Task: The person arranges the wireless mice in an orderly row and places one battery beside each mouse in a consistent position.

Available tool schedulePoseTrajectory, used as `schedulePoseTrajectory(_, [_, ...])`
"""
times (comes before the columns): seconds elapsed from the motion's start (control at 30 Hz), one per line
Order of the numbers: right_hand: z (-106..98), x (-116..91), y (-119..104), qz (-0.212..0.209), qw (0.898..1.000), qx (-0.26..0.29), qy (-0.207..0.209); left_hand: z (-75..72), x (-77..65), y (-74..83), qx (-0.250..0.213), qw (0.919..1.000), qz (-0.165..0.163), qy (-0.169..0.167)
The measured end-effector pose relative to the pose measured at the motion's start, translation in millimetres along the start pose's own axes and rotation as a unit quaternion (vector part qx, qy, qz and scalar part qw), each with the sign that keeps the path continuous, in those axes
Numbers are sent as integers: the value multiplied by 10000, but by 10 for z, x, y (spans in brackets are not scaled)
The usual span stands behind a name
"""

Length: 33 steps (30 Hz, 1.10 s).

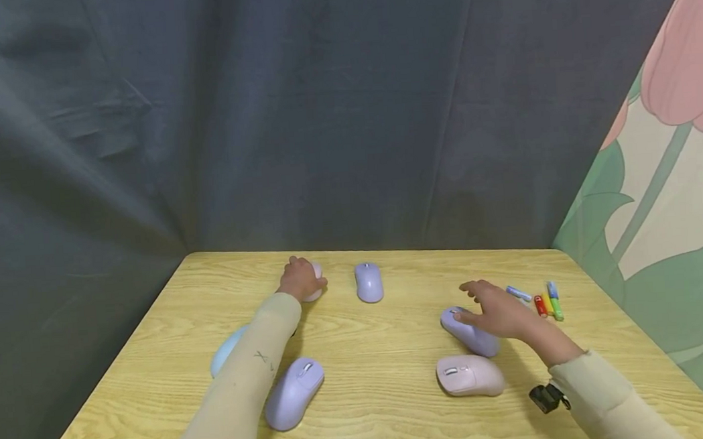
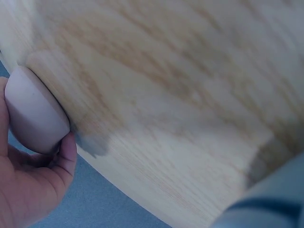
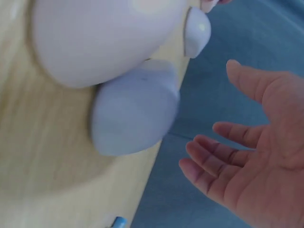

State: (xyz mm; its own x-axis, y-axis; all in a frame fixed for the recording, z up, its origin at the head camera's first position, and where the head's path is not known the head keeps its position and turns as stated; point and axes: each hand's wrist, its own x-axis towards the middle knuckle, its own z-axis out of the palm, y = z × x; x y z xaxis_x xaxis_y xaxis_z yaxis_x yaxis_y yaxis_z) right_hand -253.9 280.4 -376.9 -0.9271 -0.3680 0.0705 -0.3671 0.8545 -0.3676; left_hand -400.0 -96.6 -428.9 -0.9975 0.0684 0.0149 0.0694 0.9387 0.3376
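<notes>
At the far left of the table, my left hand [image 1: 299,280] grips a pale pink computer mouse [image 1: 316,271]. In the left wrist view, its thumb and fingers hold that mouse [image 2: 38,109] from opposite sides, close to the table edge. My right hand [image 1: 497,308] hovers over a purple mouse [image 1: 478,338], fingers spread. The right wrist view shows the right hand [image 3: 256,156] holding nothing, apart from the purple mouse [image 3: 135,109]. A second pink mouse [image 1: 471,376] lies just in front of that purple one. Another purple mouse [image 1: 369,283] lies right of my left hand.
A purple mouse [image 1: 294,393] lies at the front left, beside my left sleeve. A light blue mouse [image 1: 226,351] is partly hidden behind that sleeve. Several small coloured cylinders, like batteries [image 1: 541,306], lie at the right. Dark curtain [image 1: 334,126] borders the table's back edge.
</notes>
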Motion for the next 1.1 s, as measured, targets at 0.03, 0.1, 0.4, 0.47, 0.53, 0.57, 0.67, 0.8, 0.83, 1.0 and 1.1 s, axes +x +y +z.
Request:
schedulePoseTrajectory(0.03, [18,-8,20,-26,10000,27,-11,1,3,0,12,10000,-10,-8])
schedulePoseTrajectory(0.1, [53,-20,54,-50,10000,55,-46,5,10,2,53,10000,-19,-8])
schedulePoseTrajectory(0.4, [230,-49,197,-48,9998,-161,-75,32,24,6,51,10000,65,-34])
schedulePoseTrajectory(0.47, [264,-48,213,-61,9997,-211,-92,25,21,9,28,10000,35,-49])
schedulePoseTrajectory(0.53, [288,-48,223,-31,9997,-217,-100,15,17,17,0,10000,-10,-82])
schedulePoseTrajectory(0.57, [298,-48,226,-8,9997,-206,-106,13,8,19,12,10000,26,3])
schedulePoseTrajectory(0.67, [320,-48,232,18,9997,-190,-141,-6,-10,32,32,10000,-1,-3])
schedulePoseTrajectory(0.8, [359,-45,256,20,9997,-192,-149,-25,-37,41,54,9999,-18,-103])
schedulePoseTrajectory(0.83, [368,-45,263,19,9997,-195,-151,-30,-41,43,44,9999,-24,-121])
schedulePoseTrajectory(1.0, [389,-43,274,-1,9997,-194,-126,-18,-31,40,55,9999,-3,-93])
schedulePoseTrajectory(1.1, [390,-44,267,-47,9997,-235,-106,-9,-19,35,71,9999,-14,-104])
